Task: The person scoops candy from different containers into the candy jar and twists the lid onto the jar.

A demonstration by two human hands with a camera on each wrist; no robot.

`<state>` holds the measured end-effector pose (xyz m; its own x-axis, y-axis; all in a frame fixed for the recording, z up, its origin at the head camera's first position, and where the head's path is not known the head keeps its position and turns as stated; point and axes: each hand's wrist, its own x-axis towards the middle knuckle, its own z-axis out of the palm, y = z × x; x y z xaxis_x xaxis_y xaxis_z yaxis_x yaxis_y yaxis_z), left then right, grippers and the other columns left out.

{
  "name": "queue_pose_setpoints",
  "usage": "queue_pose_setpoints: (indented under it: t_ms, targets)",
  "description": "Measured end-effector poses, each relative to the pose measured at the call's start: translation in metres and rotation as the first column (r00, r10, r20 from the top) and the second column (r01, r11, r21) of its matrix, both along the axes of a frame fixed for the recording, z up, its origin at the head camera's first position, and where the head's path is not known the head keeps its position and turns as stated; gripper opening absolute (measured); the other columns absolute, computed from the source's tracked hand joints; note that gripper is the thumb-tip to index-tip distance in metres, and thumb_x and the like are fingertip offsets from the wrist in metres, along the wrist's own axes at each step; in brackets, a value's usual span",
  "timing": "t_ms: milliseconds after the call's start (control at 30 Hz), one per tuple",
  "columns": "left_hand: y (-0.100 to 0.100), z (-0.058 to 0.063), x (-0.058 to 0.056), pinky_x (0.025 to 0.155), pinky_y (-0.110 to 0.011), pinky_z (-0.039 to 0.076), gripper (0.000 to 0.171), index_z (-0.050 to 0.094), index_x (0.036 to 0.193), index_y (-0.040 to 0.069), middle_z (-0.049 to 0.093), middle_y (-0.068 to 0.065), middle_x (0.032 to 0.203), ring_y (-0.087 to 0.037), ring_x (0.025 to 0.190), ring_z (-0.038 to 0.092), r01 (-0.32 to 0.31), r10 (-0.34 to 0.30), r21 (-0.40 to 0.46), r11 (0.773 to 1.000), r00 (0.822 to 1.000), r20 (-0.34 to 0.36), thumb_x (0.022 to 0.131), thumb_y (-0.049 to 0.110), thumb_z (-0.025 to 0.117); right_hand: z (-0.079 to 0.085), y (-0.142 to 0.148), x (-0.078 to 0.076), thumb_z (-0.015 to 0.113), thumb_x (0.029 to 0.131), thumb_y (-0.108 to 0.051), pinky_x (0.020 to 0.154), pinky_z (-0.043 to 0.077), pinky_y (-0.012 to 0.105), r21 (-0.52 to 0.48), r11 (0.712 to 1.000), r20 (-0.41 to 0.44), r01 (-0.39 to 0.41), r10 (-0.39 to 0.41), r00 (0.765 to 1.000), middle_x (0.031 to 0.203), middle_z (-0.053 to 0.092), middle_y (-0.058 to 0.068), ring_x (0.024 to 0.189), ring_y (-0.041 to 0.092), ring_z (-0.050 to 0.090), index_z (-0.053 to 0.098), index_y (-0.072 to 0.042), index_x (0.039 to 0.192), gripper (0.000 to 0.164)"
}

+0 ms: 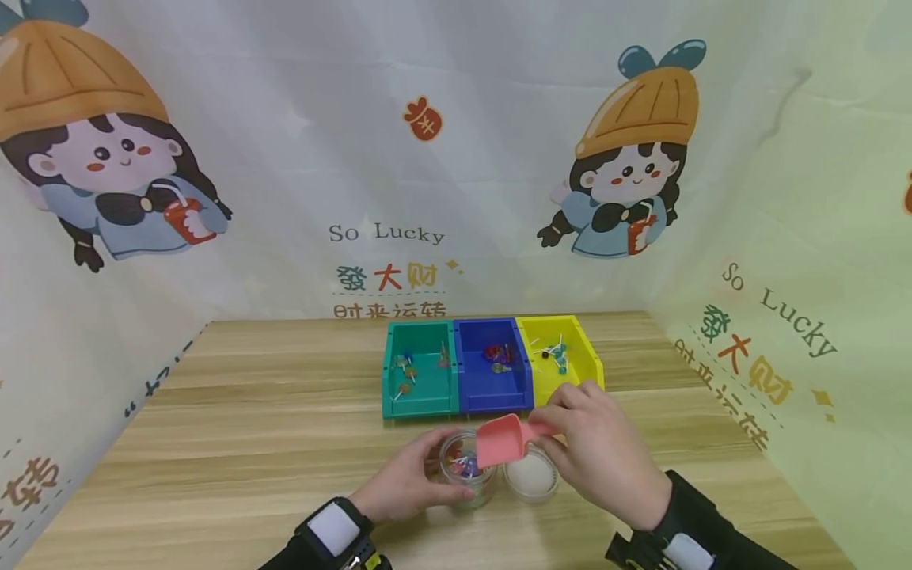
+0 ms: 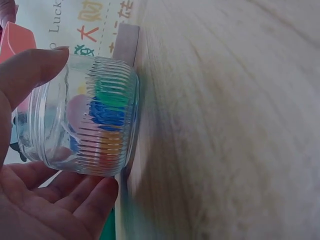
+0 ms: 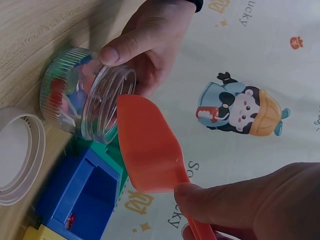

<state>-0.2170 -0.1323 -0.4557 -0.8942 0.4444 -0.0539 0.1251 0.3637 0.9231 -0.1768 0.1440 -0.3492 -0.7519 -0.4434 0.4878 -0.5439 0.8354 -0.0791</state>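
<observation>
My left hand (image 1: 416, 477) grips a clear ribbed jar (image 1: 479, 492) that stands on the table, thumb on the near side and fingers round the far side. Small coloured pieces (image 1: 466, 465), some with thin pale sticks, lie inside the jar. A pink-red scoop (image 1: 500, 440) is held by its handle between the thumb and fingers of my right hand (image 1: 606, 447). The scoop's blade (image 3: 150, 145) is over the right side of the jar's open mouth; no pieces show in it. Beside the jar, below the right hand, lies a round white lid (image 1: 530, 475).
Behind the jar stand three joined bins: green (image 1: 435, 404), blue (image 1: 495, 402) and yellow (image 1: 580, 348). Each holds several small stick-ended pieces. The wooden table (image 1: 249, 427) meets a printed cloth (image 1: 492, 182) at the back and sides.
</observation>
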Motion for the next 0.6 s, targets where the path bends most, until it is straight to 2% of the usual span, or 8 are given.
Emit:
queue_pose_setpoints:
  t_ms: [200,333,467,600]
  targets:
    - [-0.001,0.003,0.000,0.123,-0.065,0.047,0.085,0.048,0.162,0.007,0.060,-0.017,0.156,-0.045,0.146,0.057,0.003,-0.003,0.002,1.000,1.000,0.017,0.089,0.018,0.092,0.000,0.001,0.000,0.097,0.084,-0.019,0.076,0.045,0.029,-0.011,1.000,0.011,0.002,-0.001,1.000,0.091,0.067,-0.006,0.086,0.012,0.050,0.086,-0.017,0.100,0.019]
    - [-0.002,0.006,-0.002,0.122,-0.066,0.047,0.090,0.046,0.163,0.005,0.057,-0.019,0.159,-0.046,0.146,0.055,-0.006,0.006,-0.012,1.000,1.000,0.016,0.089,0.024,0.093,0.002,0.001,-0.001,0.096,0.085,-0.021,0.077,0.045,0.030,-0.016,1.000,0.030,0.014,-0.013,0.999,0.093,0.069,-0.005,0.087,0.013,0.050,0.086,-0.016,0.101,0.020]
    - [-0.004,0.011,-0.007,0.120,-0.062,0.051,0.090,0.045,0.164,0.004,0.055,-0.021,0.162,-0.045,0.148,0.053,-0.028,0.028,-0.022,0.999,1.000,-0.013,0.093,0.035,0.090,0.003,0.001,-0.003,0.096,0.086,-0.022,0.079,0.046,0.032,-0.028,0.999,0.029,0.024,-0.023,0.999,0.093,0.070,-0.004,0.088,0.014,0.052,0.086,-0.015,0.102,0.020]
    - [-0.007,0.022,-0.010,0.121,-0.064,0.050,0.081,0.046,0.163,0.002,0.054,-0.025,0.162,-0.047,0.150,0.051,-0.065,0.066,0.023,0.998,0.996,-0.057,0.099,0.035,0.084,0.004,0.002,-0.005,0.096,0.086,-0.022,0.079,0.045,0.035,-0.046,0.998,0.017,0.037,-0.036,0.999,0.093,0.071,-0.002,0.088,0.017,0.055,0.086,-0.015,0.103,0.020]
